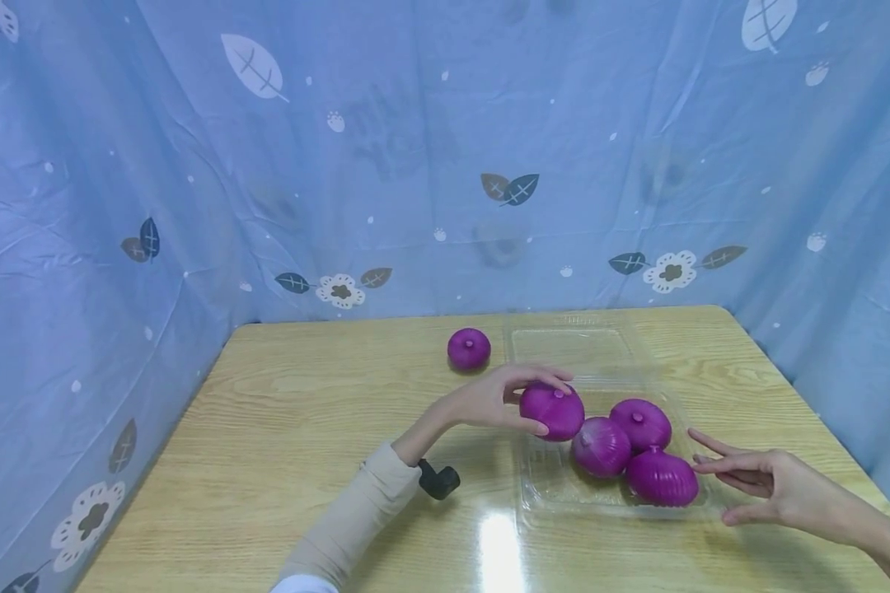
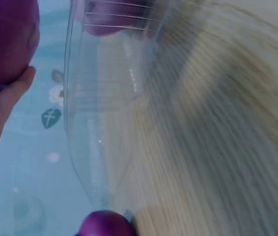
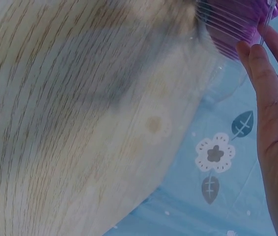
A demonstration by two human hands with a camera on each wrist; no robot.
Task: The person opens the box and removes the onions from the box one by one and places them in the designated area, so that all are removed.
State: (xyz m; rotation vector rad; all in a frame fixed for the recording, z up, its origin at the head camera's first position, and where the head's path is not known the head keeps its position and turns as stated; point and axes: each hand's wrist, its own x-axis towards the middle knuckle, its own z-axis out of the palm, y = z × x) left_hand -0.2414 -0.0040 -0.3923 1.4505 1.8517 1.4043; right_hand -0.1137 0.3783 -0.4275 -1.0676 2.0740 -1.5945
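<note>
My left hand [image 1: 493, 399] grips a purple onion [image 1: 552, 412] between thumb and fingers, over the left side of a clear plastic clamshell box [image 1: 537, 490]. In the left wrist view the held onion [image 2: 7, 42] is beside the box wall [image 2: 82, 123]. Inside the box sit a paler onion [image 1: 601, 447], a back onion [image 1: 640, 424] and a front onion [image 1: 662, 478] tipped on its side. My right hand [image 1: 782, 490] has its fingers extended at the box's right edge. In the right wrist view its fingertips [image 3: 259, 59] meet the clear wall, with a purple onion [image 3: 230, 27] showing through.
Another purple onion [image 1: 469, 349] rests on the wooden table [image 1: 304, 412], left of the box's opened lid [image 1: 574, 346]. Blue patterned curtains [image 1: 415, 165] enclose the back and sides. A black wrist device [image 1: 438, 479] is by the left wrist.
</note>
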